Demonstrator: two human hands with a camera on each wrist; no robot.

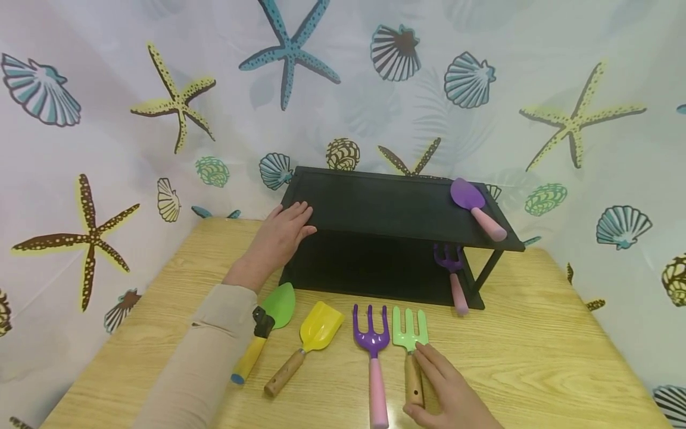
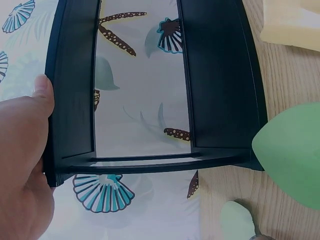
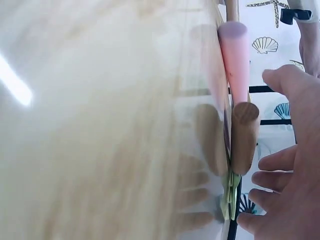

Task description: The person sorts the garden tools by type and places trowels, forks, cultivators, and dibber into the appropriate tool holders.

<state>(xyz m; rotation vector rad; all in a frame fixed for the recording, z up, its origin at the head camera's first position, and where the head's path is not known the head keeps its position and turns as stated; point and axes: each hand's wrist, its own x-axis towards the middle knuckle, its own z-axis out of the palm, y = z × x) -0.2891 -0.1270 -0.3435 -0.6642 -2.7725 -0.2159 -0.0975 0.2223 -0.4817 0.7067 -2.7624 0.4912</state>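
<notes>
My left hand (image 1: 281, 235) rests on the left end of a black two-tier shelf (image 1: 370, 205), fingers extended over its top board and thumb pointing right. In the left wrist view, the thumb lies along the edge of that board. My right hand (image 1: 447, 384) is over a light green hand fork (image 1: 409, 336) with a wooden handle, fingers loosely spread. In the right wrist view, those fingers are beside the wooden handle (image 3: 245, 142), not wrapped round it. Left of this fork lies a purple hand fork (image 1: 371, 339) with a pink handle.
A yellow shovel (image 1: 321, 325) and a green trowel (image 1: 280, 305) lie left on the wooden table (image 1: 525, 357). A purple trowel (image 1: 468, 193) is on the top board; a smaller purple fork (image 1: 458, 292) leans out of the lower tier. Behind hangs a shell-print cloth (image 1: 354, 107).
</notes>
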